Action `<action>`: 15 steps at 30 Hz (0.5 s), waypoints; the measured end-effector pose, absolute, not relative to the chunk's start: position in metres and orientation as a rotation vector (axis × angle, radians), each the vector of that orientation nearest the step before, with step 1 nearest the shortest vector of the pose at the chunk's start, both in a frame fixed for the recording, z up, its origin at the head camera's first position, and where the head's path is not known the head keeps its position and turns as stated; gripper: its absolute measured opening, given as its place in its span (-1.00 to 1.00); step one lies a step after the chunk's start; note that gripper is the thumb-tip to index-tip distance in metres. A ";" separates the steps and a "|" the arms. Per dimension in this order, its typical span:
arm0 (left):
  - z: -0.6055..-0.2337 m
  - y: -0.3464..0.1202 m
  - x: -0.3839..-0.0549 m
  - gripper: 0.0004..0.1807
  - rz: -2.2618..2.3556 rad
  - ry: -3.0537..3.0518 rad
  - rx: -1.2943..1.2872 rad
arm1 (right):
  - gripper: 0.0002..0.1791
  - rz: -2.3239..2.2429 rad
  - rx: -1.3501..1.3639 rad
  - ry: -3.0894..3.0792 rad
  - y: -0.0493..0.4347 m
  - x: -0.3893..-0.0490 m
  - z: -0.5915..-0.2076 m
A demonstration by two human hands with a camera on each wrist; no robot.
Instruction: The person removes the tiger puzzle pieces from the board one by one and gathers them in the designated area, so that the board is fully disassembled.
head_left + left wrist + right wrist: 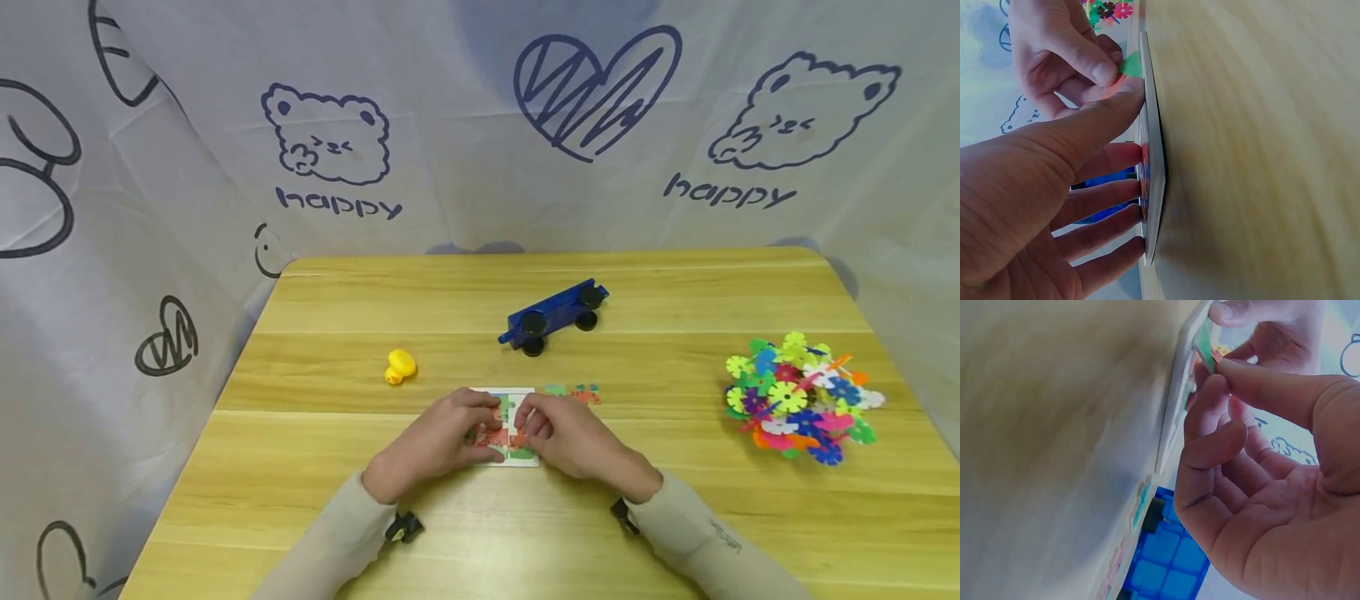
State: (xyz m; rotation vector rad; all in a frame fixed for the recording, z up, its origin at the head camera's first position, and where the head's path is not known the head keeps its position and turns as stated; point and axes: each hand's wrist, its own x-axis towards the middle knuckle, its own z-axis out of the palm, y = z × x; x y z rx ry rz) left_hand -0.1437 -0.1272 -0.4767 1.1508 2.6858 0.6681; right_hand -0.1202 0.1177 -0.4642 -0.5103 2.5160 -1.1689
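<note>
A flat jigsaw puzzle in a white frame [1155, 156] lies on the table between both hands. My left hand [442, 435] rests its spread fingertips on the puzzle's pieces, with the thumb near the front edge. With thumb and index finger, my right hand [573, 435] pinches a green and red puzzle piece [1205, 350]; the piece stands tilted at the frame's lower right part. In the left wrist view the left thumb tip overlaps that piece. Part of the puzzle picture is hidden under the fingers. Two loose puzzle pieces, one green [555, 389] and one red [587, 394], lie just beyond the right hand.
A yellow toy duck [401, 366] sits to the left behind the puzzle. Farther back, a blue toy wagon [557, 315] with black wheels lies on its side. At the right stands a heap of colourful flower-shaped plastic pieces [802, 400]. A printed cloth [465, 125] hangs behind the wooden table [315, 517].
</note>
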 end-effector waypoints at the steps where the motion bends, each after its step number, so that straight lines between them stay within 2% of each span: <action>1: -0.477 -0.127 -0.143 -0.63 0.670 2.686 1.149 | -0.88 -1.178 -0.502 2.519 0.120 -0.120 -0.463; 15: -0.476 -0.127 -0.143 -0.63 0.665 2.685 1.140 | -0.89 -1.124 -0.359 2.698 0.171 -0.136 -0.442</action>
